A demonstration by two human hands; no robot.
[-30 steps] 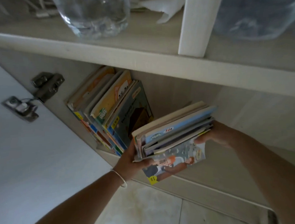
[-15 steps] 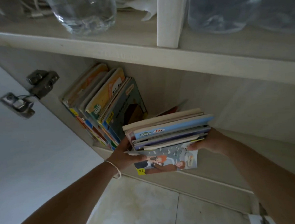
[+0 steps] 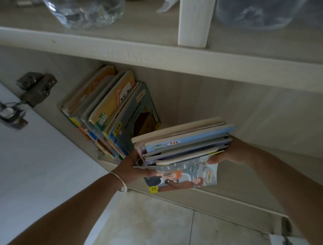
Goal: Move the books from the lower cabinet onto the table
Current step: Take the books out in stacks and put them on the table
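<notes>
A stack of several thin picture books (image 3: 183, 143) lies flat between both hands at the front of the lower cabinet. My left hand (image 3: 135, 167), with a silver bangle on its wrist, grips the stack's left end. At the right end my right hand (image 3: 230, 153) holds it, thumb underneath. The bottom book's illustrated cover (image 3: 181, 176) hangs down, showing cartoon people. Several more books (image 3: 110, 113) lean upright against the cabinet's left wall, behind my left hand.
The open white cabinet door (image 3: 29, 165) stands at the left with metal hinges (image 3: 35, 89). Above, a shelf board (image 3: 154, 59) carries a clear glass jar (image 3: 85, 10), a white upright divider (image 3: 195, 19) and a large translucent container (image 3: 259, 7). Tiled floor (image 3: 152, 224) lies below.
The held stack has turned from tilted to nearly level and sits slightly lower and nearer the cabinet's front edge. Both hands keep their grip.
</notes>
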